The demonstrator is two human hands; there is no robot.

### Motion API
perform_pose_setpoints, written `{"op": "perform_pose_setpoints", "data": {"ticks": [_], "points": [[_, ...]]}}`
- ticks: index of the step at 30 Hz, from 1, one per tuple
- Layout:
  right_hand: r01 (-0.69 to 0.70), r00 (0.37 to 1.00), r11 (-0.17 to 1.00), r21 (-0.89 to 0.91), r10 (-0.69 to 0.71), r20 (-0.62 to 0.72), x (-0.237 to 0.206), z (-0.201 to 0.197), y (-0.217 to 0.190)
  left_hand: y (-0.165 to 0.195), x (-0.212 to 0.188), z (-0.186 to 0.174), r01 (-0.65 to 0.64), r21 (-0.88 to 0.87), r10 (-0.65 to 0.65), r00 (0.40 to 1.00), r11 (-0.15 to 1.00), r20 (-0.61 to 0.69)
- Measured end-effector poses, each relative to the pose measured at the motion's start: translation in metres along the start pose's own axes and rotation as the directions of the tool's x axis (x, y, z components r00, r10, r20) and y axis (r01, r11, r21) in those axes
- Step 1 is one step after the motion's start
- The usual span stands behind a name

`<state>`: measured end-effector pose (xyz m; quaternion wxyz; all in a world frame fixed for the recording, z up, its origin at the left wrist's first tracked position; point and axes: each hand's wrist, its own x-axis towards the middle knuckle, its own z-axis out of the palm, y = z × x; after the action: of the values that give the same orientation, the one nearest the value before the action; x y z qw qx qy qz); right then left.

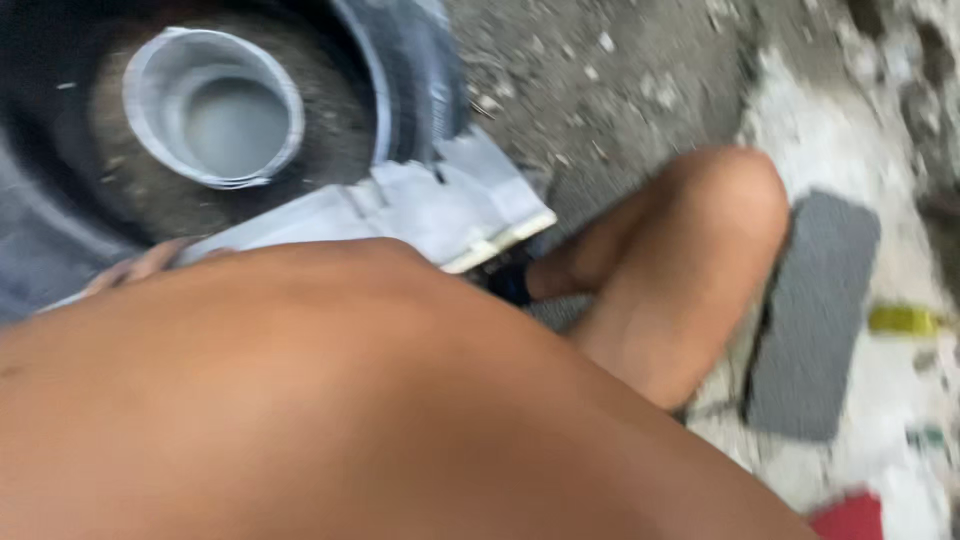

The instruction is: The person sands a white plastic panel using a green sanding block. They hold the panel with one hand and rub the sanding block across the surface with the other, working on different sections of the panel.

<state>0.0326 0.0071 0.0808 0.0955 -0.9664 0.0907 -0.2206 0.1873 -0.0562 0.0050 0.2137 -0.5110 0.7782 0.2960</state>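
Where the forearm ends, fingertips (135,268) rest on the white panel (440,205).

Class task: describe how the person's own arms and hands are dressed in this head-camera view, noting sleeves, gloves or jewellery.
The near arm is bare: no sleeve, glove, watch or band shows. Only blurred fingertips of one hand show, ungloved and without rings, at the pale grey flat panel. Which hand it is cannot be told.

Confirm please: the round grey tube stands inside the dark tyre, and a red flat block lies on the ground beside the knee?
Not quite. The head view shows the flat block beside the knee is grey, not red. The round grey tube does stand inside the dark tyre.
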Motion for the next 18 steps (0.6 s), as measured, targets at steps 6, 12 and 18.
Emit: {"op": "perform_pose_setpoints", "data": {"ticks": [6, 12, 18], "points": [[0.014, 0.998, 0.999, 0.039, -0.016, 0.052, 0.033, 0.048, -0.021, -0.022, -0.010, -0.007, -0.006, -0.016, 0.004, 0.998, 1.000, -0.069], [0.029, 0.999, 0.999, 0.016, -0.030, 0.041, 0.044, 0.014, -0.004, -0.016, -0.020, 0.006, -0.010, -0.047, 0.007, 0.997, 0.999, -0.080], [0.026, 1.000, 0.999, -0.021, -0.026, 0.007, 0.051, -0.016, -0.006, -0.012, -0.032, 0.010, -0.004, -0.059, -0.001, 0.996, 0.998, -0.085]]}}
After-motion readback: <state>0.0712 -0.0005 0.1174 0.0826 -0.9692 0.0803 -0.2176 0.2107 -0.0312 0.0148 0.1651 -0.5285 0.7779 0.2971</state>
